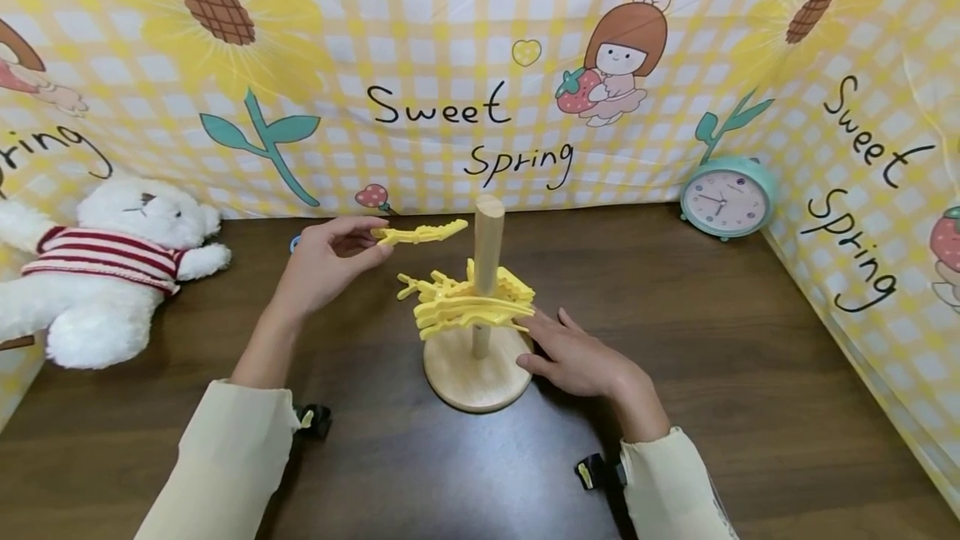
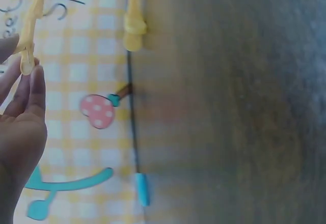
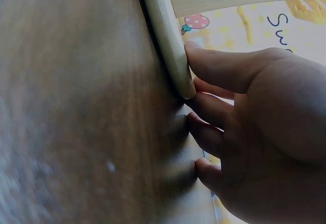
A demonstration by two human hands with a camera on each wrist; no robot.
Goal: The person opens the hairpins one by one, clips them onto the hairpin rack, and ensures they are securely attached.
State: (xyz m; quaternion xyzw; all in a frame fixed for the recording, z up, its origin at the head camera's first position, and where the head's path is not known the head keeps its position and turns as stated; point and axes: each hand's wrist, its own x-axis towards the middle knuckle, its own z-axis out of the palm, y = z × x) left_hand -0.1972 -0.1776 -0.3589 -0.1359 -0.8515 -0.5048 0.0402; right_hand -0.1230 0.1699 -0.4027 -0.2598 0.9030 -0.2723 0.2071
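My left hand [image 1: 330, 261] pinches a thin, knobbly yellow plastic piece [image 1: 423, 233] between thumb and fingers, holding it level to the left of a wooden post [image 1: 489, 227]. Several similar yellow pieces [image 1: 472, 313] are piled crosswise around the post, partway up, above its round wooden base [image 1: 480, 386]. In the left wrist view, the held piece [image 2: 31, 35] sticks out from the fingertips. My right hand [image 1: 581, 357] lies at the right edge of the base, fingers stretched out. Its thumb [image 3: 219, 66] touches the rim in the right wrist view, while the other fingertips are down at the table.
A white teddy bear [image 1: 112, 265] in a striped shirt lies at the left. A mint alarm clock [image 1: 726, 198] stands at the back right. Behind the brown table [image 1: 360, 457] hangs a yellow checked cloth [image 1: 435, 23]. A small blue object [image 1: 294, 243] shows behind the left hand.
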